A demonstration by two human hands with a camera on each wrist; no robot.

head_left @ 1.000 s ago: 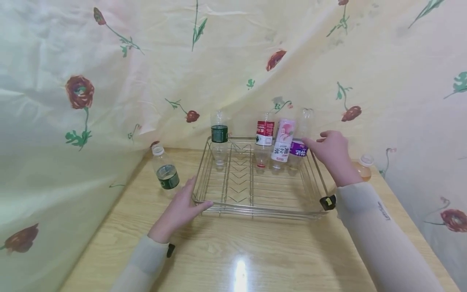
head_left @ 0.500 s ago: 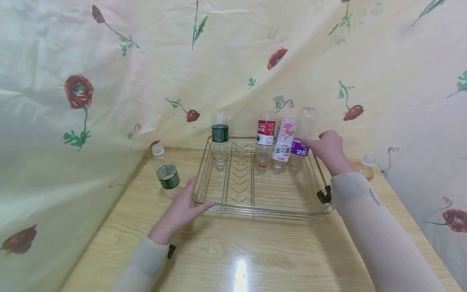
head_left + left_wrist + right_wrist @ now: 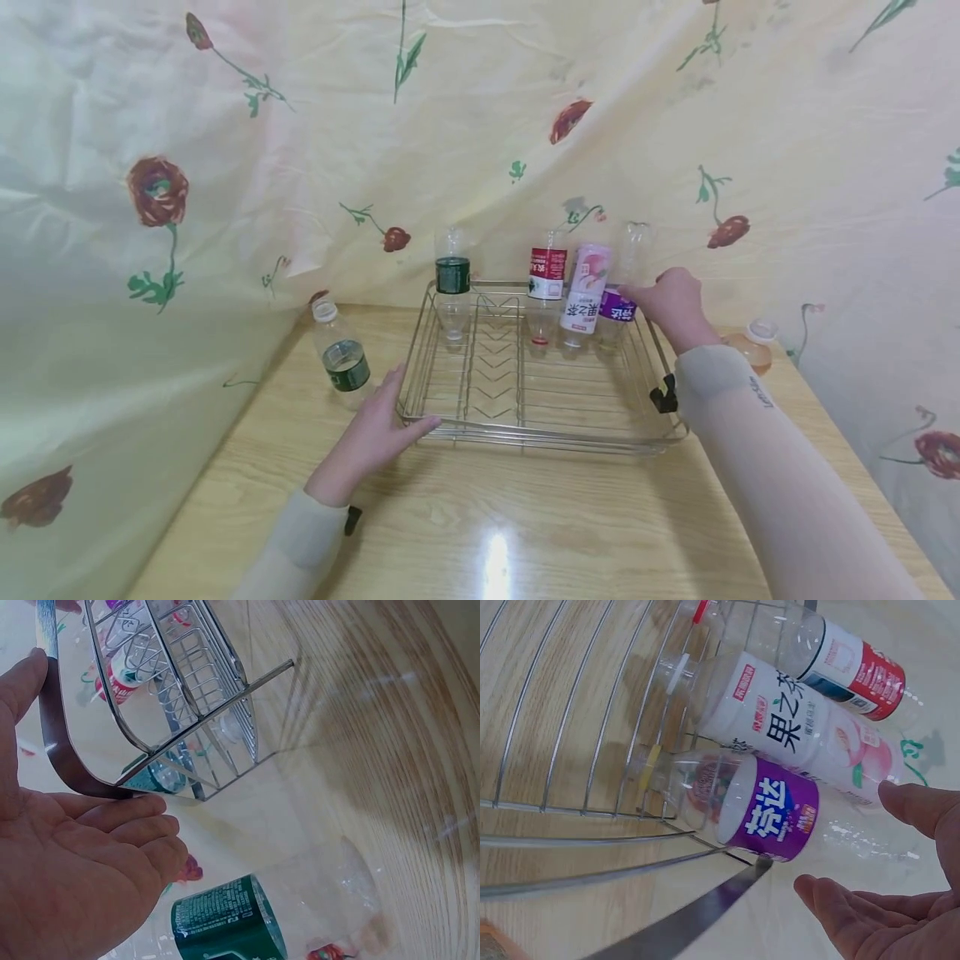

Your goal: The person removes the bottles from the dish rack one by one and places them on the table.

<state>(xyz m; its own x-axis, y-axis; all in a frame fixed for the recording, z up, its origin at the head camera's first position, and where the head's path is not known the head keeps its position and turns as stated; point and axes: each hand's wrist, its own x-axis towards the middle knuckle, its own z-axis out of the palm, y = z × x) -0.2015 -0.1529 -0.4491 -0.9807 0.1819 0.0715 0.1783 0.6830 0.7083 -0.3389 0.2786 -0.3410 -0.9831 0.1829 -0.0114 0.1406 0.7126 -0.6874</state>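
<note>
Several upside-down plastic bottles lean in a wire dish rack (image 3: 487, 429). My right hand (image 3: 678, 308) is at its right side, nearest a clear bottle with a purple label (image 3: 780, 810). In the right wrist view its thumb and fingers stand apart on either side of that bottle's base end. Beside it lean a pink and white fruit-tea bottle (image 3: 802, 727) and a red-labelled bottle (image 3: 862, 671). My left hand (image 3: 375, 429) rests at the rack's front left corner. The left wrist view shows its fingers extended against the metal rim (image 3: 64, 761).
A green-labelled bottle (image 3: 452, 275) stands inverted at the rack's back left. Another green-labelled bottle (image 3: 345, 362) is upright on the wooden table (image 3: 420, 533), left of the rack. A bottle of orange liquid (image 3: 752, 350) sits behind my right forearm. Flowered cloth (image 3: 480, 150) hangs behind.
My right hand and forearm have shifted slightly left, towards the purple-labelled bottle. My left hand has stayed at the rack's corner, and the bottles stand much as before.
</note>
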